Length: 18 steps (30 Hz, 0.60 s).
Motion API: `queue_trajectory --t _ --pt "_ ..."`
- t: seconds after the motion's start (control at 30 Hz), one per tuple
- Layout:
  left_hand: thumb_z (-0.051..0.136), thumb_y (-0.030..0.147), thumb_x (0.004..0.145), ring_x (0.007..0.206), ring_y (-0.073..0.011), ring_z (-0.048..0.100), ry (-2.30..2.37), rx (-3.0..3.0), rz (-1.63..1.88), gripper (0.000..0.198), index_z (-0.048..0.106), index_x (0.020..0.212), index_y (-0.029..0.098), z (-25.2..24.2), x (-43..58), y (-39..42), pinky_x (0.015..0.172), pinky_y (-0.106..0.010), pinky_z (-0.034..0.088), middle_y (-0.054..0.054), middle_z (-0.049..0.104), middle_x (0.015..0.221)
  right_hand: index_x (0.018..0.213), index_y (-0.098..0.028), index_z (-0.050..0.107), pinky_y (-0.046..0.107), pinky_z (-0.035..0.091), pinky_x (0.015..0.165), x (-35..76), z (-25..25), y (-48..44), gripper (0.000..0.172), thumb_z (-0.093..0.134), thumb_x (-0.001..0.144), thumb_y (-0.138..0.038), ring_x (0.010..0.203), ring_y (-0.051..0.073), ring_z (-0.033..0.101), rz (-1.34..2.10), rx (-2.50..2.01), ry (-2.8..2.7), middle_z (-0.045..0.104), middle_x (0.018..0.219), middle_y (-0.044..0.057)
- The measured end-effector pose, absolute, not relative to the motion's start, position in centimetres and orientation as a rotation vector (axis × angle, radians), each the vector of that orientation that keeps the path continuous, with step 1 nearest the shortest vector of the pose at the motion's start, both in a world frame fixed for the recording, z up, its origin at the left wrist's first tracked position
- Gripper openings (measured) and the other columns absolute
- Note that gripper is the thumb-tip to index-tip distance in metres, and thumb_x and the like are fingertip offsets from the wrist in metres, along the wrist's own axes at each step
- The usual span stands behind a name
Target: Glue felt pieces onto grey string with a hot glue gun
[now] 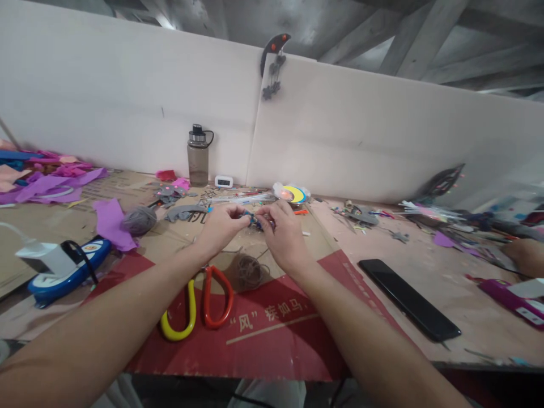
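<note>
Blue piece [255,221] (partly hidden) between both hands [221,225] [284,235]

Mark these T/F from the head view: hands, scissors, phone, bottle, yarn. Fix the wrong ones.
1. The left hand and right hand are both at a small bluish piece. True.
2. The scissors are gripped in the right hand. False: the scissors lie on the red-printed cardboard, in neither hand.
3. The black phone lies to the right of the red-printed cardboard. True.
4. The bottle lies on its side. False: the bottle stands upright in front of the white panel.
5. The ball of gray yarn is beside a purple piece on the left. True.
</note>
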<state>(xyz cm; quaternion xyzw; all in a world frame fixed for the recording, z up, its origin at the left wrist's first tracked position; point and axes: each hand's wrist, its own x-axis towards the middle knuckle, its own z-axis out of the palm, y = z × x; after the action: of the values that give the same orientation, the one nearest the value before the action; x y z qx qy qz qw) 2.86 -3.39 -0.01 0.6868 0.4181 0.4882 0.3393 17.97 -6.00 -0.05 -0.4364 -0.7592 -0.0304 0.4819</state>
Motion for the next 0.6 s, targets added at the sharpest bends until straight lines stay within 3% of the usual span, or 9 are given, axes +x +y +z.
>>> queue_trajectory --t 0.4,0.6 --pt "0.056 0.03 0.069 0.054 -0.0095 0.043 1.061 1.82 1.166 0.019 0.067 0.074 0.015 -0.17 2.82 -3.29 0.052 -0.022 0.031 0.001 0.055 0.06 0.084 -0.022 0.056 0.035 0.043 0.08 18.35 -0.31 -5.41 0.013 0.045 0.088 -0.028 0.088 0.021 0.055 -0.178 -1.168 -1.896 0.058 0.089 0.006" --pt "0.055 0.025 0.069 0.053 -0.0087 0.042 1.038 1.811 1.146 0.014 0.065 0.071 0.015 -0.06 2.78 -3.16 0.052 -0.022 0.031 0.002 0.054 0.059 0.083 -0.021 0.055 0.034 0.042 0.078 18.2 -0.58 -5.28 0.01 0.046 0.086 -0.026 0.087 0.021 0.054 -0.219 -1.203 -1.892 0.057 0.087 0.006"
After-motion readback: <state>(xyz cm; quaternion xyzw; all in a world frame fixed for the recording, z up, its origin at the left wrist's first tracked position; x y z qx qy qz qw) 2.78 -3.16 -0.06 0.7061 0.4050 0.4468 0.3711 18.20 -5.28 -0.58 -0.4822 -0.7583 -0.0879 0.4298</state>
